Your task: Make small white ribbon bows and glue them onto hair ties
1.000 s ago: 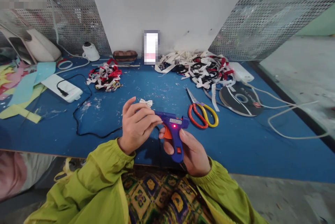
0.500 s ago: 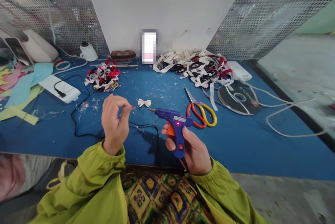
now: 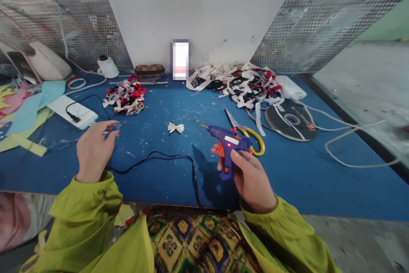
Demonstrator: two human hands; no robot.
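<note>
My right hand [image 3: 254, 179] is wrapped round the handle of a blue hot glue gun [image 3: 227, 158]. A small light glows on the gun's side, and its nozzle points left above the table. My left hand [image 3: 96, 149] is at the left over the black cable [image 3: 153, 153], thumb and fingertips apart, with nothing visible between them. A small white patterned bow [image 3: 175, 128] lies on the blue table [image 3: 159, 107] between my hands, touched by neither. Scissors [image 3: 260, 136] with red and yellow handles lie behind the glue gun, which partly covers them.
A red, white and black heap of bows [image 3: 126, 94] is at the back left. A larger ribbon heap [image 3: 239, 83] spreads along the back right, near a ribbon reel [image 3: 290, 119]. A phone [image 3: 180, 60] leans on the white board. A white power strip [image 3: 75, 109] lies left.
My left hand has moved left, away from the bow, and its finger and thumb have parted. My right hand has shifted right with the glue gun, so its nozzle is farther from the bow.
</note>
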